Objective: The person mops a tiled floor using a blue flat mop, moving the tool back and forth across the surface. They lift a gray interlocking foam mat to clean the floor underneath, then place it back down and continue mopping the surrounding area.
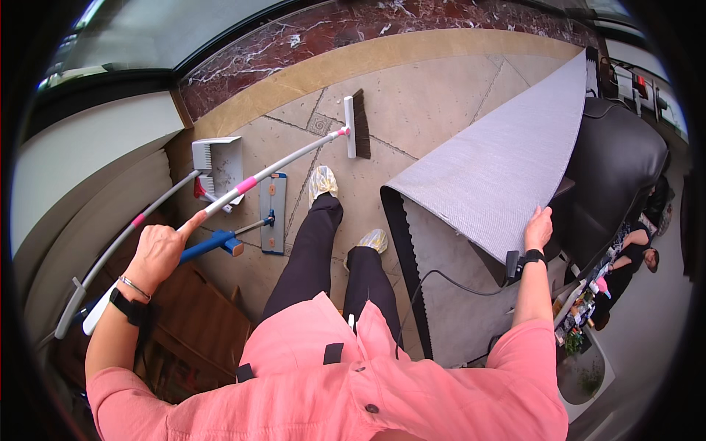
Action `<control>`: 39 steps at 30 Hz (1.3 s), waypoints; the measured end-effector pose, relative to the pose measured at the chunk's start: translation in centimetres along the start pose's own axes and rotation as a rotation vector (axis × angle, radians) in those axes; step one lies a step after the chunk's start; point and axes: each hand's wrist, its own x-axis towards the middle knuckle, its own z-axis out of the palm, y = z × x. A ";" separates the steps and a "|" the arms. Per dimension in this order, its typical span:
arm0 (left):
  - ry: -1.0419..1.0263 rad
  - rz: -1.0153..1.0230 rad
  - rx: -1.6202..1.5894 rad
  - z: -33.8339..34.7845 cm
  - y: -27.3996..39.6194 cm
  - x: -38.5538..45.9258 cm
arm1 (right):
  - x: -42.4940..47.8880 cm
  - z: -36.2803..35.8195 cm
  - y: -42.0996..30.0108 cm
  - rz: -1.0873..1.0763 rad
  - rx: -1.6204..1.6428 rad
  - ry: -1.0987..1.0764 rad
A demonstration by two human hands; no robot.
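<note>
My left hand (160, 251) grips the white-and-pink handle of a broom (287, 159), the index finger stretched along it. The broom's dark-bristled head lies on the tiled floor ahead of my feet. My right hand (538, 229) holds the edge of a rug (491, 149), folded back so that its grey underside shows. Left of my feet, a long-handled dustpan (227, 165) with bits of debris stands beside a flat mop (273, 212) with a blue handle. A black cable hangs from a device at my right wrist.
A dark leather chair (612, 160) stands at the right, beyond the rug. Further right are a cluttered table and another person (629, 256). A wooden cabinet (196, 314) is at the lower left, a curtain (116, 220) at the left. A red marble border (331, 41) runs along the far side.
</note>
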 end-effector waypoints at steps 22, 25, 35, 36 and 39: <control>0.215 -0.125 -0.270 0.5 3.5 -5.9 | 7.7 2.1 -19.1 0.061 0.343 -0.135; 0.230 -0.079 -0.306 0.5 4.0 -2.1 | 7.4 3.3 -17.6 0.006 0.296 -0.131; 0.197 -0.077 -0.096 0.1 2.7 5.6 | 6.9 4.9 -14.4 -0.007 0.285 -0.123; 0.188 -0.092 -0.075 0.0 2.2 4.6 | 6.8 5.2 -14.5 0.007 0.304 -0.123; 0.130 -0.160 -0.065 -1.1 1.0 1.2 | 6.3 5.4 -16.0 0.014 0.356 -0.120</control>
